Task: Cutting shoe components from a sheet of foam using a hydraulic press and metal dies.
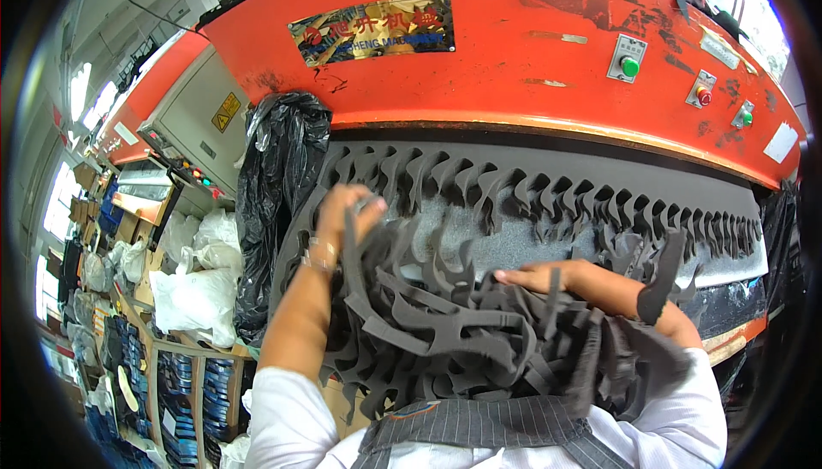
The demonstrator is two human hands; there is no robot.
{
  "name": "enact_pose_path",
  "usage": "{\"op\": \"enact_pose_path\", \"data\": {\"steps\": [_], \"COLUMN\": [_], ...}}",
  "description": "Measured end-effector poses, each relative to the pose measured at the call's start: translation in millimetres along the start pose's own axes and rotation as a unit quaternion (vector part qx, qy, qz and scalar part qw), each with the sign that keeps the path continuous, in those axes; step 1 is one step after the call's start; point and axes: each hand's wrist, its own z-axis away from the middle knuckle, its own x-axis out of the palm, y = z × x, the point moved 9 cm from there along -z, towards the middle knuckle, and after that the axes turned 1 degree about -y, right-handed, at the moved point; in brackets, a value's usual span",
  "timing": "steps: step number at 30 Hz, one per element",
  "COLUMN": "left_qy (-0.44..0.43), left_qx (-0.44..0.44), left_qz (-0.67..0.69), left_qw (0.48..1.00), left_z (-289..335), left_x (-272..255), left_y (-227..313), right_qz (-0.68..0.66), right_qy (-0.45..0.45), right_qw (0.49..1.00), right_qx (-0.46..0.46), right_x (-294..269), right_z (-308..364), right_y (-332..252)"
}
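Observation:
Between my forearms and against my chest lies a tangled heap of dark grey foam offcuts (458,332), with loose curved strips sticking out. My left hand (347,212) is at the heap's far left, behind an upright foam strip (352,255); its fingers are blurred and partly covered. At the heap's far side, my right hand (539,277) points left with fingers stretched out, and its forearm lies across the offcuts. Beyond both hands, a cut foam sheet (548,161) shows a long row of curved, tooth-like edges over a grey work surface (505,238).
An orange machine beam (505,75) spans the far side, with green buttons (630,66) and a red button (703,95). Black plastic (278,203) hangs at the left. White bags (197,298) and shelves of stacked blue pieces (218,392) stand farther left.

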Motion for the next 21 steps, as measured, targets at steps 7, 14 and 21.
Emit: {"op": "enact_pose_path", "data": {"steps": [7, 14, 21], "left_qy": [0.012, -0.005, -0.142], "left_qx": [-0.356, -0.467, -0.409], "left_qz": [-0.256, -0.089, 0.114], "left_qw": [0.899, 0.88, 0.894], "left_z": [-22, -13, -8], "left_x": [18, 11, 25], "left_y": [-132, -220, -262], "right_qz": [0.511, 0.438, 0.204], "right_qy": [0.332, 0.215, 0.096], "right_qw": [0.733, 0.826, 0.922], "right_qx": [-0.303, -0.281, -0.313], "right_x": [-36, -40, -25], "right_z": [-60, -102, -15], "right_y": [-115, -104, -143]}}
